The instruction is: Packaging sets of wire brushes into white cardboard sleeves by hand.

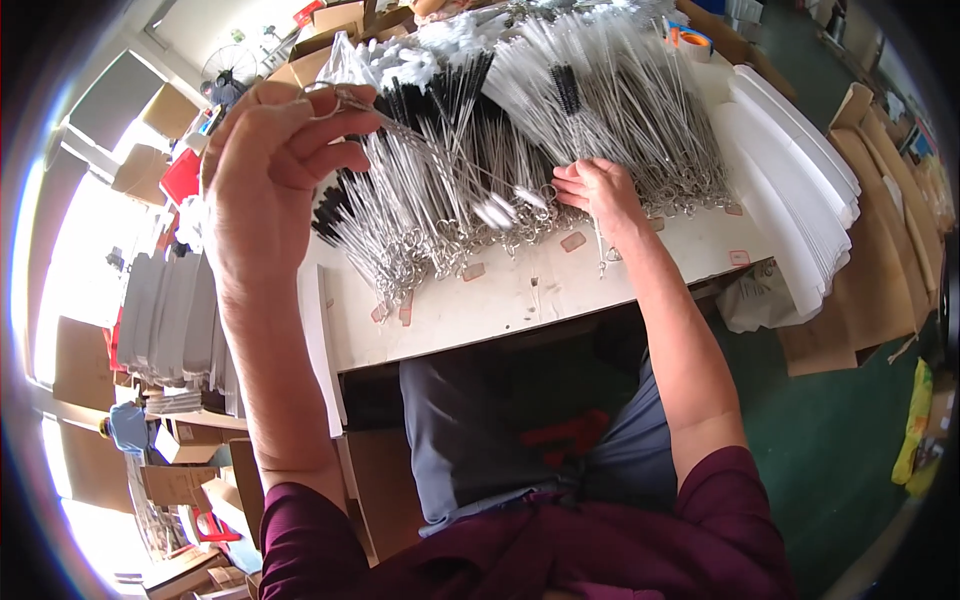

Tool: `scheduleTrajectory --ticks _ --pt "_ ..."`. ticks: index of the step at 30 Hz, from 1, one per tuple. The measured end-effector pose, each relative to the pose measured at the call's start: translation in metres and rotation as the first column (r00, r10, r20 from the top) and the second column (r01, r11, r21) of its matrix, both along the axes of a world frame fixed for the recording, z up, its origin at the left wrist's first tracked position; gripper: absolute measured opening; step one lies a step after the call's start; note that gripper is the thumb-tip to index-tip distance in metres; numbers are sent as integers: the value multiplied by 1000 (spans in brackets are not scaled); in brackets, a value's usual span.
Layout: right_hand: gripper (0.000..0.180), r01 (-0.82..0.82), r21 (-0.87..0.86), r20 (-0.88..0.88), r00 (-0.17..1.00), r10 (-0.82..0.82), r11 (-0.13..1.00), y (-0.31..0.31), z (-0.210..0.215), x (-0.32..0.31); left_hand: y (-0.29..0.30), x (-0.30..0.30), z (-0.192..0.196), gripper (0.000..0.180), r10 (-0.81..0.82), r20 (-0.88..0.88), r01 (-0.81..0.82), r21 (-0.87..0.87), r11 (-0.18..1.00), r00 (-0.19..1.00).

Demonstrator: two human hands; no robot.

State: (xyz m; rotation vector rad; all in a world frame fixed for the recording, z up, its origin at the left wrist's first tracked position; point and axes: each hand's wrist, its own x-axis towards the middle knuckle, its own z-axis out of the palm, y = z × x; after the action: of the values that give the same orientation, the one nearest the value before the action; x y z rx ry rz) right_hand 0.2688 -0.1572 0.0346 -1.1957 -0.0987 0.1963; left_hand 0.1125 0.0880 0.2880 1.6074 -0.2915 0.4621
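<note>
My left hand (275, 165) is raised at the left, its fingers closed on the looped ends of a few thin wire brushes (440, 150). Their stems slant down to the right and end in small white bristle tips. Over the front of the pile, my right hand (603, 198) pinches wire stems. Black bristles (567, 90) rise above it, and a looped end hangs below its fingers. Beneath and behind both hands lies a wide pile of wire tube brushes (650, 120), with black or white bristles at the far side and wire loops toward me.
The brushes lie on a white table (480, 315) with small red-marked patches. A stack of white sheets (790, 180) is on the right, beside cardboard (880, 250). Orange-and-blue tape rolls (690, 40) sit at the back. Boxes (185, 480) and a fan (230, 70) stand at the left.
</note>
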Motion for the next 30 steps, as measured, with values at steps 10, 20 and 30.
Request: scheduleTrajectory --ticks 10,20,30 --pt "29 63 -264 489 869 77 962 -7 52 -51 3 -9 -14 16 -348 -251 313 -168 935 903" --pt "32 -616 182 -62 771 634 767 3 42 -153 6 -2 -75 18 -301 -400 276 -119 954 866" --pt "30 -571 72 -156 803 575 818 -1 6 -181 31 -5 -124 10 26 -430 98 263 960 902"
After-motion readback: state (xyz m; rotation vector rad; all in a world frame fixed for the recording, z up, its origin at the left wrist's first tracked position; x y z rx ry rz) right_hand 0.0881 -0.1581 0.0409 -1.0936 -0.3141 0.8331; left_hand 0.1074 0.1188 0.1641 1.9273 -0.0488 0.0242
